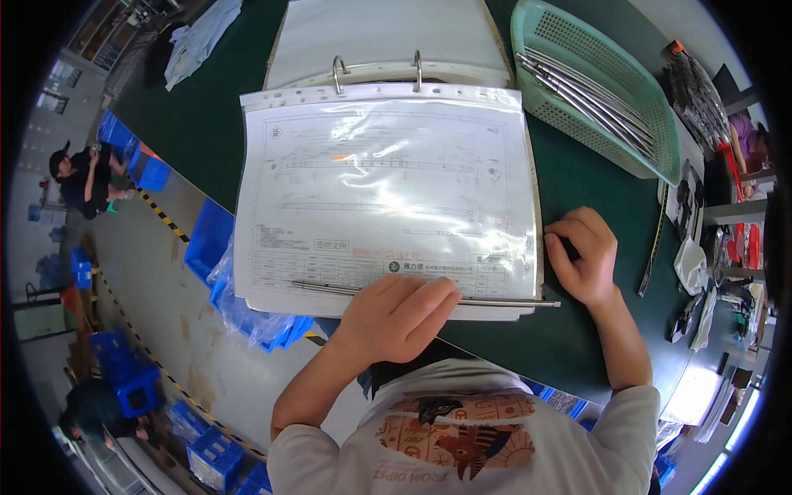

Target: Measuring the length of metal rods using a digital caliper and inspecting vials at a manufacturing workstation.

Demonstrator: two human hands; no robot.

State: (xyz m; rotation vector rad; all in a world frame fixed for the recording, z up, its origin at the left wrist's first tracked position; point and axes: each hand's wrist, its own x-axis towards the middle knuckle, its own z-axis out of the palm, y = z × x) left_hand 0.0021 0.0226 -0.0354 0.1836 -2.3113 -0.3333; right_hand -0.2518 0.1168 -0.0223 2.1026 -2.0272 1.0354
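Observation:
An open ring binder (388, 165) lies on the dark green table (594, 190), its top page a technical drawing in a clear plastic sleeve. A thin metal rod (511, 303) lies along the sleeve's near edge. My left hand (400, 318) rests flat on the rod and the page's lower edge, fingers together pointing right. My right hand (584, 256) sits curled on the table at the binder's right edge, touching the sleeve's side; I cannot tell if it holds anything.
A light green plastic basket (652, 124) with several long metal rods stands at the back right. White cloths and dark tools lie along the table's right edge. Blue crates (206, 239) sit on the floor at left, where other people crouch.

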